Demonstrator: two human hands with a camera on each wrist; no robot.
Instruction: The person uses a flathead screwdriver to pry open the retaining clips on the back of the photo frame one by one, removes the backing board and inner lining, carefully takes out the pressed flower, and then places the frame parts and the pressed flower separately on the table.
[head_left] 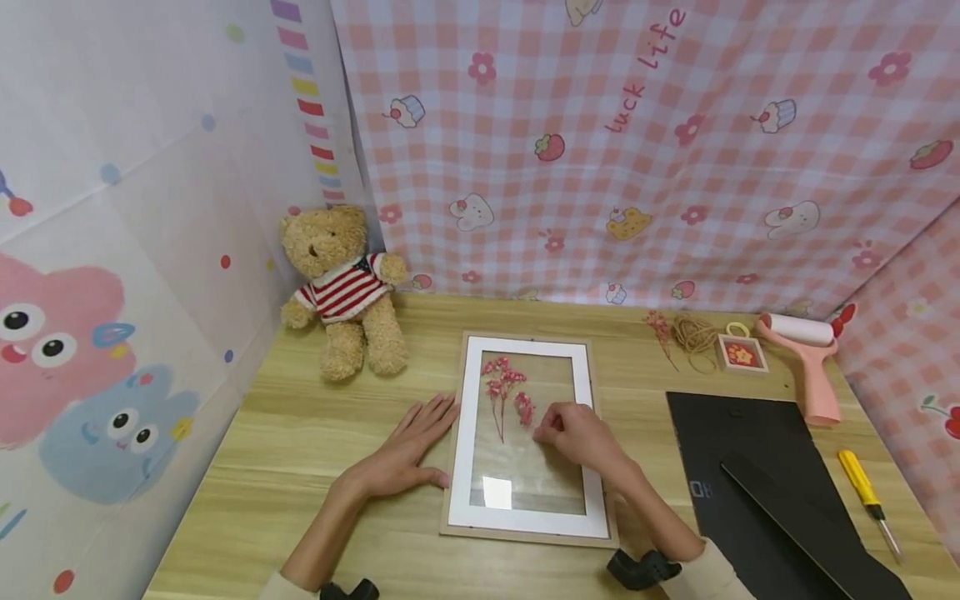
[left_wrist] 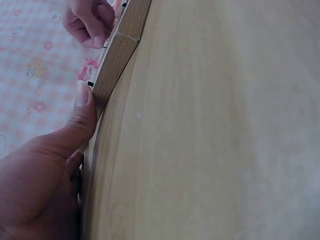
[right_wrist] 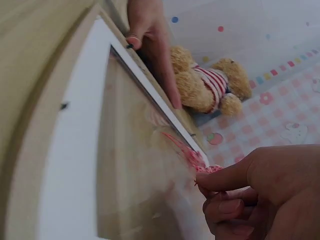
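A picture frame point(head_left: 536, 527) with a white inner border and a glass pane lies flat on the table. On the pane's upper left rests a pink dried-flower sprig point(head_left: 504, 387) with thin stems. Just right of it, a second, smaller pink flower sprig point(head_left: 524, 408) is pinched between the thumb and fingers of my right hand point(head_left: 581, 435), low over the glass. The right wrist view shows its blossoms point(right_wrist: 207, 169) at the fingertips. My left hand point(head_left: 408, 448) rests beside the frame's left side, fingers spread, its thumb point(left_wrist: 82, 107) against the wooden edge.
A teddy bear point(head_left: 341, 287) sits at the back left. Along the back right are another flower sprig point(head_left: 658, 329), twine point(head_left: 696, 333), a small framed piece point(head_left: 742, 353) and a pink-handled roller point(head_left: 813, 367). Black boards point(head_left: 750, 433) and a yellow screwdriver point(head_left: 862, 483) lie at right.
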